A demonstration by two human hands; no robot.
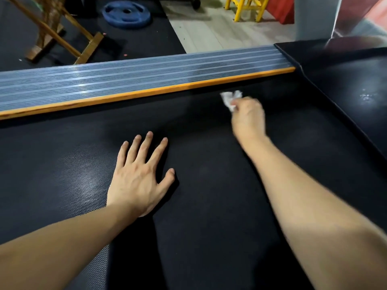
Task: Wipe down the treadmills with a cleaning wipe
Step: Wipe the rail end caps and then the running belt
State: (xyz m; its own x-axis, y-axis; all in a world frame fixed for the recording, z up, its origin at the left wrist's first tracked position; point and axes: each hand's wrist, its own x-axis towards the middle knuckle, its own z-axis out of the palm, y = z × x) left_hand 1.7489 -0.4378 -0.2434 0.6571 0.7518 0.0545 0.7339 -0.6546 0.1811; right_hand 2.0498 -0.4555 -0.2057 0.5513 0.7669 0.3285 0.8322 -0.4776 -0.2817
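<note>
On the black textured treadmill belt (209, 206), the right hand (248, 118) clenches its grip around a crumpled white cleaning wipe (230, 99) near the orange-edged ribbed grey side rail (125, 80). Well left of it, the left hand (138, 174) presses flat, fingers spread.

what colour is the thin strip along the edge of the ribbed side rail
Orange, running between the grey ribbed side rail and the black belt; clearest in the head view: strip.

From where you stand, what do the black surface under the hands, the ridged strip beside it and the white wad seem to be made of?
Treadmill belt: likely matte black rubber, with a fine dotted texture.
Side rail: grey, ribbed, glossy glints; metal or plastic, unclear.
Wipe: crumpled thin white paper or cloth, gripped by the right hand.
</note>
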